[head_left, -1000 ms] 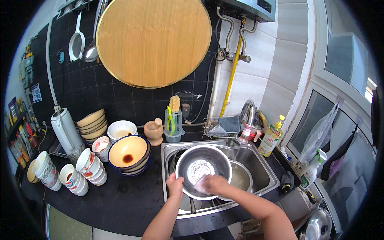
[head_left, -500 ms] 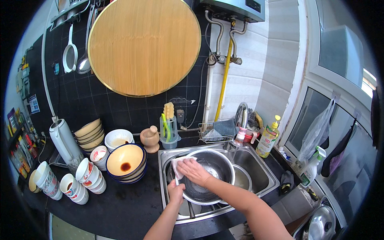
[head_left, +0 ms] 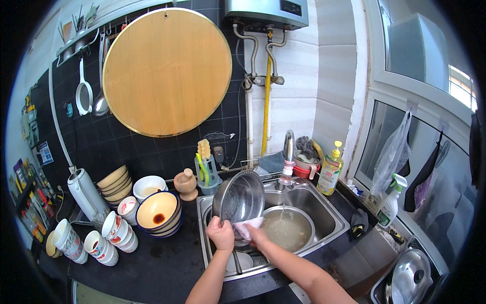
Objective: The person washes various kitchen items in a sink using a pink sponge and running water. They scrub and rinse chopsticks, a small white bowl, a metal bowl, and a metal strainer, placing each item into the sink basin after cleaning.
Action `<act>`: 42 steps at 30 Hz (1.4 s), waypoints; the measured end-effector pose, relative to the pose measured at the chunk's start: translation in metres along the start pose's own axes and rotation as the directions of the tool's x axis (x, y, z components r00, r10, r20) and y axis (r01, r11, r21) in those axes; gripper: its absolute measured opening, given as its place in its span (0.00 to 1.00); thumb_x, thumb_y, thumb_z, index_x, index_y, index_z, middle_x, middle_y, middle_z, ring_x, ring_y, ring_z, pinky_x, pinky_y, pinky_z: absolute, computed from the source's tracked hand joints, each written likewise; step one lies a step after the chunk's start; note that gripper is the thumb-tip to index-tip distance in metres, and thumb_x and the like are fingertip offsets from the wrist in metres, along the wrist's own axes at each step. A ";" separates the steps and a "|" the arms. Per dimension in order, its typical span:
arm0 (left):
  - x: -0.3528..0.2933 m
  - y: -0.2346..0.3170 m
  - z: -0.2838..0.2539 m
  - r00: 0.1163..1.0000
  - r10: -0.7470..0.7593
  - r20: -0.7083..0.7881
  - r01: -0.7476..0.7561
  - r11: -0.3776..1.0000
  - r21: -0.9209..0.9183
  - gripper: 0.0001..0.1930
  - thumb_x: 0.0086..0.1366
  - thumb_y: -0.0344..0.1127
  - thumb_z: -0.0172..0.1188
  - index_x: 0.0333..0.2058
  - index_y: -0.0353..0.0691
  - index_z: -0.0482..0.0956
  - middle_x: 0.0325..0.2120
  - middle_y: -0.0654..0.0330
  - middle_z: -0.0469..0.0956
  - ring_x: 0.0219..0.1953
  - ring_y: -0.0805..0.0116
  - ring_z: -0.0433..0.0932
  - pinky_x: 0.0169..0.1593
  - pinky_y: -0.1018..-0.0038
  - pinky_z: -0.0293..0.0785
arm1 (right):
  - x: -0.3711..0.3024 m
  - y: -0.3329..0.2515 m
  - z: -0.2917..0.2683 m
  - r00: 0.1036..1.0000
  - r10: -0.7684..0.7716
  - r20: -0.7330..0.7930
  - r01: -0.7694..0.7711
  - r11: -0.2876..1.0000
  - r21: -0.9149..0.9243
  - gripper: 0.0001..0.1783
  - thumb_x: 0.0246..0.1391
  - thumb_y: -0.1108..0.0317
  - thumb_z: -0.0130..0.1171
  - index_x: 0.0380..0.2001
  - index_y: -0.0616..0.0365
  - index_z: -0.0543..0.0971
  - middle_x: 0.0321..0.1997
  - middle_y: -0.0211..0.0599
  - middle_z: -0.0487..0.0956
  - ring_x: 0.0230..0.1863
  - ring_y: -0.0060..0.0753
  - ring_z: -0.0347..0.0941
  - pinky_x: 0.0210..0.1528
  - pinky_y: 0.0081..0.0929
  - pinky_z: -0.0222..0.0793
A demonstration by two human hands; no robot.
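A steel basin (head_left: 240, 194) is tilted steeply above the left part of the double sink (head_left: 331, 240), its hollow turned to the right. My left hand (head_left: 220, 233) grips its near rim, fingers closed. In my right hand (head_left: 257, 238) is a pinkish-white cloth (head_left: 244, 229), bunched against the basin's lower rim. Water runs from the faucet (head_left: 289, 147) into a second steel basin (head_left: 313, 227) of cloudy water in the right part of the sink. Below my hands, a dark handle (head_left: 237, 263) and a pale dish (head_left: 245, 261) show partly in the left part.
Stacked blue-rimmed bowls (head_left: 158, 209), several white bowls (head_left: 119, 230) and a wooden mortar (head_left: 186, 185) stand on the dark counter to the left. Behind the sink are a wire rack (head_left: 248, 164) and a yellow-pump soap bottle (head_left: 330, 172). A spray bottle (head_left: 389, 207) stands at the right.
The basin has been tipped from lying nearly flat to steeply tilted and shifted left, uncovering the second basin. My right hand and cloth moved from its far left rim to the near side. Running water now shows.
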State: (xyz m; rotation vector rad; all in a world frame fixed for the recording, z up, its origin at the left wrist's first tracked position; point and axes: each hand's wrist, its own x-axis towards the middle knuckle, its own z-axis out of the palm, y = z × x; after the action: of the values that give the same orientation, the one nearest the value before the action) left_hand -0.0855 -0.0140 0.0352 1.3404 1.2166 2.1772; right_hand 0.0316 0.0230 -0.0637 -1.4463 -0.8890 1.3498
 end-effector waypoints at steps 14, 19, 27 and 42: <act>0.065 0.015 -0.026 0.774 -0.194 0.602 0.050 0.968 0.247 0.04 0.38 0.23 0.51 0.17 0.32 0.66 0.10 0.61 0.60 0.16 0.79 0.59 0.20 0.78 0.58 | -0.003 -0.061 -0.054 0.744 -0.629 -0.225 0.519 0.756 -0.400 0.22 0.37 0.58 0.64 0.28 0.66 0.71 0.28 0.54 0.76 0.32 0.55 0.72 0.35 0.39 0.67; 0.067 0.025 -0.016 0.904 -0.116 0.412 -0.045 0.931 0.361 0.07 0.42 0.26 0.55 0.20 0.33 0.65 0.12 0.55 0.64 0.17 0.66 0.65 0.24 0.72 0.63 | -0.005 -0.051 -0.055 0.794 -0.485 -0.367 0.368 0.863 -0.345 0.18 0.38 0.65 0.64 0.31 0.66 0.74 0.30 0.49 0.77 0.33 0.41 0.75 0.36 0.32 0.69; -0.012 0.017 -0.021 0.989 -0.057 0.139 0.036 0.987 0.154 0.09 0.44 0.21 0.47 0.27 0.30 0.72 0.20 0.51 0.75 0.24 0.64 0.74 0.32 0.72 0.69 | 0.011 0.008 -0.020 0.964 -0.138 -0.226 0.178 0.970 0.165 0.17 0.41 0.70 0.61 0.35 0.68 0.73 0.34 0.43 0.77 0.33 0.36 0.75 0.33 0.29 0.69; 0.008 0.006 -0.018 0.843 -0.337 0.420 0.376 0.926 -0.012 0.08 0.40 0.17 0.49 0.21 0.34 0.70 0.19 0.68 0.69 0.21 0.81 0.64 0.25 0.83 0.60 | -0.063 -0.135 0.012 0.133 -0.894 0.428 0.740 -0.197 -0.643 0.29 0.43 0.75 0.47 0.53 0.52 0.62 0.53 0.47 0.64 0.55 0.48 0.59 0.57 0.41 0.53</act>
State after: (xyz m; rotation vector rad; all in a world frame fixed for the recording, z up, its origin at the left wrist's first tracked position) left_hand -0.1041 -0.0216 0.0404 1.3192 1.0771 1.5719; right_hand 0.0235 0.0060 0.0843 -0.9413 -1.9818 -0.4102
